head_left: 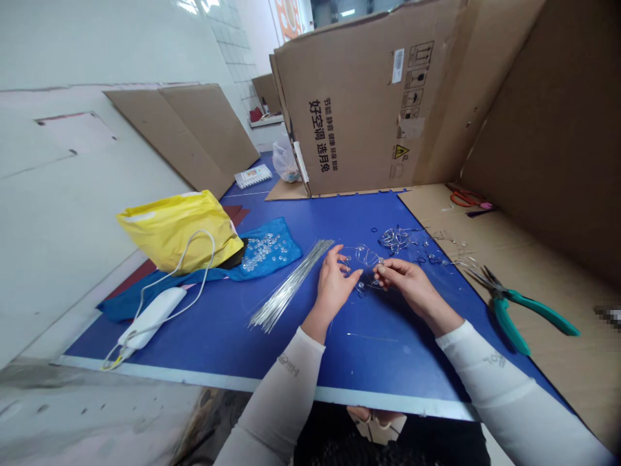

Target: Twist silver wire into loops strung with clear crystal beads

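Both my hands hover over the blue tabletop (388, 362), holding a loop of thin wire strung with clear beads (361, 256). My left hand (334, 283) grips its lower left side, and my right hand (402, 283) pinches its right end between thumb and fingers. Just left of my left hand lies a bundle of thin silver rods (286, 285). Beyond my right hand sits a tangle of beaded wire (395, 239). A blue cloth (269, 249) with loose clear beads (259, 251) spreads further left.
Green-handled pliers (507, 309) and red-handled scissors (466, 198) lie on a cardboard sheet (485, 246) to the right. A yellow plastic bag (177, 232) and a white corded device (151, 317) sit at left. Cardboard panels (349, 110) stand along the far edge.
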A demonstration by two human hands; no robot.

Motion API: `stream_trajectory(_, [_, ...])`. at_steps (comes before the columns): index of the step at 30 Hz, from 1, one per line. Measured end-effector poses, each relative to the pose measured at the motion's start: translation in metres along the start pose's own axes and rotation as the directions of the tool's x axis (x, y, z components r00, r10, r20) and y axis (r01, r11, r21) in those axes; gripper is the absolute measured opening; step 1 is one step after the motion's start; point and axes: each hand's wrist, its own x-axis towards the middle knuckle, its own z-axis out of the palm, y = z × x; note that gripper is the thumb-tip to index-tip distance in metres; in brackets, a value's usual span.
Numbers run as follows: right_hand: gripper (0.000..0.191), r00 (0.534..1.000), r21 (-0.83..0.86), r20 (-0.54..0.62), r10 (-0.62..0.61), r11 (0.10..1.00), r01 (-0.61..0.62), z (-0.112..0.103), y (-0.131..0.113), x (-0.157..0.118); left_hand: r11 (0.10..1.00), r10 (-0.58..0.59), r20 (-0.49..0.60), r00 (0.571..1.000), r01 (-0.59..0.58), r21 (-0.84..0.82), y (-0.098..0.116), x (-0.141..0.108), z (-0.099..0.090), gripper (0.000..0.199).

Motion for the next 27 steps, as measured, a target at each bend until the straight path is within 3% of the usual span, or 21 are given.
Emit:
stream_trajectory(4, [0.033,1.000,-0.011,0.022,-0.008,1.000,0.008,0.001,-0.001,-0.001,0.993,0.090,-0.054,0.994,-0.085,0.086,0.002,-0.002,-0.002,0.057])
stream_trajectory(14, [0.036,0.999,-0.008,-0.033,-0.020,1.000,0.020,-0.005,-0.002,0.002,0.996,0.090,-0.040,0.995,-0.091,-0.024,0.005,0.001,-0.002,0.039])
stream_trajectory(20, [0.035,0.998,0.000,-0.057,-0.003,1.000,0.003,-0.006,0.000,0.003,0.967,-0.045,0.025,0.999,0.050,-0.251,0.013,0.002,-0.003,0.030])
stream_trajectory(27, [0.031,0.998,-0.003,-0.057,-0.033,0.999,0.033,-0.012,0.004,0.004,0.876,-0.191,0.136,0.972,0.232,-0.422,0.023,0.000,-0.007,0.036])
